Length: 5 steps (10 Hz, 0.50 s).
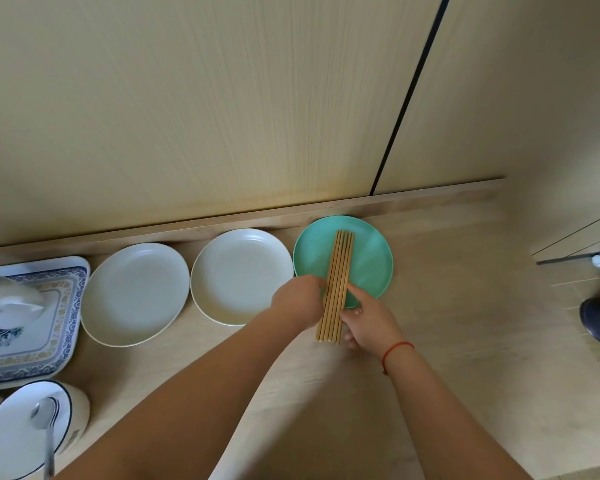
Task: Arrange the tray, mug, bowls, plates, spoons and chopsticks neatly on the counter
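Pale wood counter [447,306] w/ a wall behind. Far left: your patterned tray [54,306] carrying what's prob. a mug [4,306]; bowl [21,431] w/ spoon [44,415] in front. Then two white plates [136,294] [241,275], a green plate [371,258]. Your left hand [297,301] & right hand [369,318] press the chopsticks [336,285] together from both sides, tips on the green plate.

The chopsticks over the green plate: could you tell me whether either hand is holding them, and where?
Both hands press the chopsticks from the sides at their near half, bunching them over the green plate.
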Tool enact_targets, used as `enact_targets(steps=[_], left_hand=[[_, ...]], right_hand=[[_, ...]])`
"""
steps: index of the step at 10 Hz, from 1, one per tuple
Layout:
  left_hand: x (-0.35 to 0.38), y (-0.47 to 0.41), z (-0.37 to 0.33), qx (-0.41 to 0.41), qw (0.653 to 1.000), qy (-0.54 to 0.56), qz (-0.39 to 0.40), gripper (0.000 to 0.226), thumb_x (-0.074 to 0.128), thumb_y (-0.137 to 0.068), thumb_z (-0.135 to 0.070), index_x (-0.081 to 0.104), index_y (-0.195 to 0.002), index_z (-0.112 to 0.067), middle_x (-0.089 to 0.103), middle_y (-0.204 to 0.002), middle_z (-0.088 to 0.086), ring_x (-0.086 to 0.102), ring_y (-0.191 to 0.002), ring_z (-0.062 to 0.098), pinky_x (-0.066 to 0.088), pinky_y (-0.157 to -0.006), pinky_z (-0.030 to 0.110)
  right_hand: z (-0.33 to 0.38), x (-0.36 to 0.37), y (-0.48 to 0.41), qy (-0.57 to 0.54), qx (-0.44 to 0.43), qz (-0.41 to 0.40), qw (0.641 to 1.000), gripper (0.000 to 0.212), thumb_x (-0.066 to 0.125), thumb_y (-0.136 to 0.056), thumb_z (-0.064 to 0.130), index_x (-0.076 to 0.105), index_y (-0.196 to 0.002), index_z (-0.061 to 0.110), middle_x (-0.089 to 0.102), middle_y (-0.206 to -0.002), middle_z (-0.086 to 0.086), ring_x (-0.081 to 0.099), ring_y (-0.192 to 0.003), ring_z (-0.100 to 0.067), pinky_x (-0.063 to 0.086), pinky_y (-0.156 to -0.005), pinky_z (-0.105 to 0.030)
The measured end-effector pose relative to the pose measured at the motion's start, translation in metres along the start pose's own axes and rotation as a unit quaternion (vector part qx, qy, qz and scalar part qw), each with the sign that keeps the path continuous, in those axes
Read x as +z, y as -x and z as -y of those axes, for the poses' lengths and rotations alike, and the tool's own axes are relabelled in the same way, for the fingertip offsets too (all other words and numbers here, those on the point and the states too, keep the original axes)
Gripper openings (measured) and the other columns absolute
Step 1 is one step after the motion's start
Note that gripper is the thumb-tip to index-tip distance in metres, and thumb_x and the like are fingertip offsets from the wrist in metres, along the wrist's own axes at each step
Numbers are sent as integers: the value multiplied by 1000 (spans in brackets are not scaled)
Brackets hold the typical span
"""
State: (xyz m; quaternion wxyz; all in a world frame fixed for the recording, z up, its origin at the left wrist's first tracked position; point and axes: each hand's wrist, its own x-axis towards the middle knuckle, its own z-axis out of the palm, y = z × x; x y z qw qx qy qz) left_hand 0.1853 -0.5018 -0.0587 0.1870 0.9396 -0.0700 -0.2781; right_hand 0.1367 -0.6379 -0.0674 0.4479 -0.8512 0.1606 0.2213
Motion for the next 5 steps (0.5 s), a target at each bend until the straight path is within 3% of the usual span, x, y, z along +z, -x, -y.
enact_targets(steps=[1,2,3,4,5], left_hand=[[-6,8,2,19,1000,12,8,41,46,-93,-13,55,-130,-27,67,-115,3,65,-100,23,58,-84,37],[-21,19,5,42,999,6,6,44,45,-94,-14,52,-136,-27,64,-124,2,63,-108,21,55,-89,34],[-38,31,11,75,997,-18,2,45,42,-94,-9,57,-132,-27,64,-127,0,61,-112,20,52,-93,33],[-61,48,21,92,995,-41,-19,44,42,-93,-9,61,-128,-27,66,-124,-2,62,-108,19,52,-93,34],[-84,62,34,105,992,-42,-54,41,42,-94,-15,61,-129,-27,68,-120,1,63,-103,22,52,-92,36]], right_hand=[[8,-9,9,38,3,-12,999,47,51,-93,29,42,-139,28,68,-101,3,66,-95,-24,53,-90,-39],[18,-21,14,146,17,-41,988,56,49,-92,33,35,-145,22,63,-126,-7,57,-117,-28,46,-99,-38],[36,-30,17,169,4,-68,983,51,50,-92,33,41,-141,20,67,-113,-8,60,-109,-29,49,-94,-39],[61,-33,26,137,-41,-67,987,40,53,-91,31,52,-130,19,61,-81,3,64,-90,-24,53,-84,-40],[87,-31,36,125,-89,-56,987,37,56,-90,32,57,-126,22,63,-87,4,64,-87,-20,53,-84,-34]])
